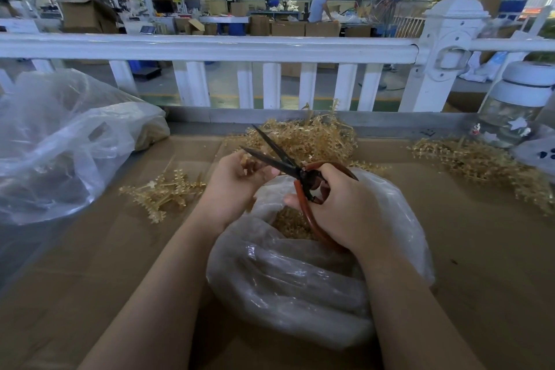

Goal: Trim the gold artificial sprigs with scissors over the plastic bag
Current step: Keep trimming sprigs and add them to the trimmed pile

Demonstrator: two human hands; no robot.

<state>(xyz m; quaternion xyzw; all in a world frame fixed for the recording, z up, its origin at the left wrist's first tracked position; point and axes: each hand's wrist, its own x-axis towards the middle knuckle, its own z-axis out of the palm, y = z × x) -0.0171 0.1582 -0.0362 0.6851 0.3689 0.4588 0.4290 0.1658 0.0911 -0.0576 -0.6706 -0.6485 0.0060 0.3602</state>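
The task is judged to be partly complete. Gold trimmings are seen collected inside the plastic bag point(300, 273) at lower centre of the frame, which indicates that cutting has been carried out. A large heap of gold sprigs point(303, 138) is seen above centre on the cardboard-covered surface point(486, 249), a second heap point(483, 165) at the right edge, and a small group point(163, 192) left of centre; which of these are trimmed cannot be told, so a considerable quantity is judged to remain. The left hand point(237, 180) is curled around a small gold sprig point(249, 164), held above the mouth of the bag. The right hand point(339, 207) is closed around the red handles of the scissors point(288, 165), fingers passed through the loops. The dark blades are held apart, pointing toward upper left, just beside the gripped sprig. Whether a stem lies between the blades cannot be told. A second, larger clear bag point(60, 144) lies at the left of the frame.
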